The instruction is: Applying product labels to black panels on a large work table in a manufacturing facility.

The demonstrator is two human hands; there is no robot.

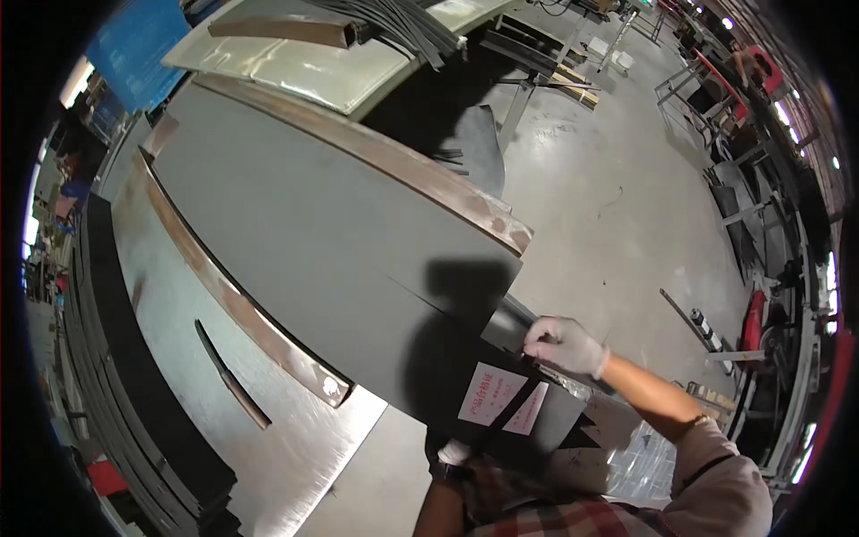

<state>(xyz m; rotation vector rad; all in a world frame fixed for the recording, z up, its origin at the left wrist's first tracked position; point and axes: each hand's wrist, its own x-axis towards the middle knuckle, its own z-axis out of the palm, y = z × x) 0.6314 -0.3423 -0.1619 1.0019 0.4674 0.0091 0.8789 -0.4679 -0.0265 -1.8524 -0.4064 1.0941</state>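
Note:
A large dark grey sheet [295, 206] lies across the table and reaches toward me. At its near end are a white label with pink print [483, 392] and a smaller label piece [526, 410], with a dark gap or strip between them. My right hand [565, 347], in a white glove, is at the sheet's near right corner with fingers pinched together; what they hold is hidden. In shadow at the near edge, my left hand [454, 452] shows only a little of its pale glove, beside the sheet. Its fingers are mostly hidden.
Long brown metal bars [242, 304] [385, 152] run along both sides of the sheet. A thin dark strip [231, 374] lies on the shiny metal tabletop [295, 447]. Stacked dark strips [134, 358] stand at left. Behind is another table [295, 72] with a strip bundle [403, 22].

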